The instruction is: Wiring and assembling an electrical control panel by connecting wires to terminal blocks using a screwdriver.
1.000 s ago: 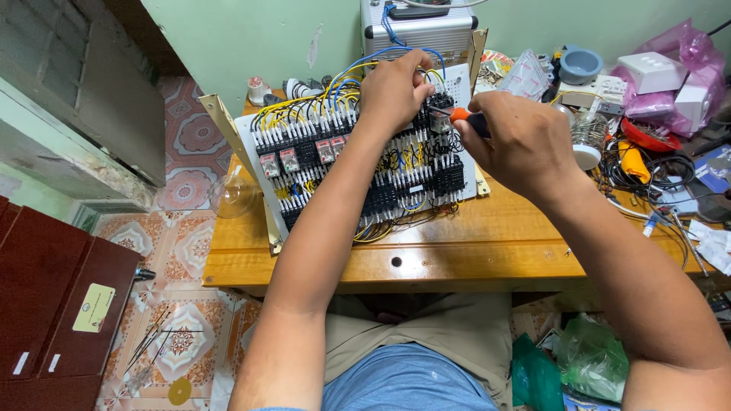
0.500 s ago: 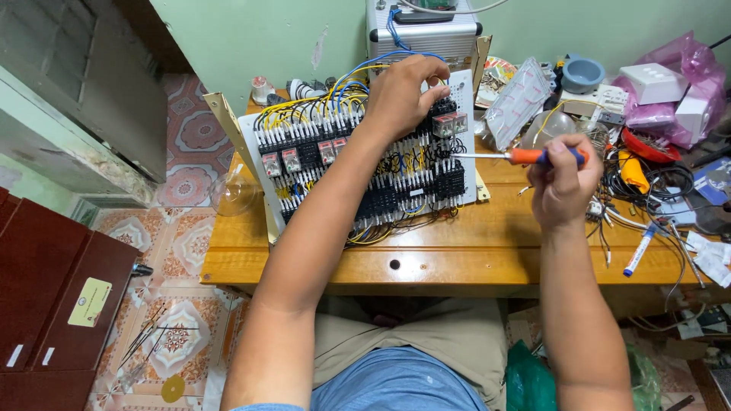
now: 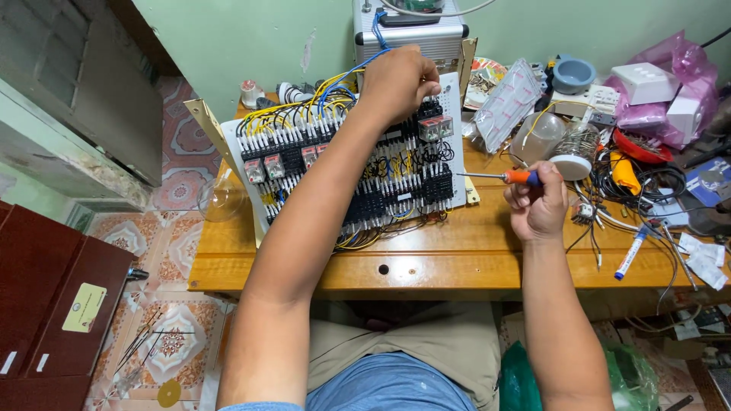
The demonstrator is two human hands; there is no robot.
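Observation:
A white wiring panel [image 3: 457, 137] packed with black terminal blocks, relays and yellow, blue and black wires lies tilted on the wooden table [image 3: 457, 259]. My left hand [image 3: 397, 76] reaches across it and grips wires at the panel's top edge, near a grey metal case [image 3: 411, 34]. My right hand [image 3: 539, 202] is off the panel to its right, closed on a screwdriver [image 3: 502, 176] with an orange handle; the shaft points left toward the panel's edge.
The table's right half is crowded: a clear jar [image 3: 535, 137], a wire coil [image 3: 575, 148], black cables [image 3: 647, 179], a blue marker [image 3: 630, 253], pink bags [image 3: 655, 114] and white boxes [image 3: 646, 80]. A red cabinet [image 3: 46, 304] stands on the patterned floor at the left.
My right hand has pulled the screwdriver away from the panel and moved it right, then slightly down and back. My left hand has stayed at the panel's top wires.

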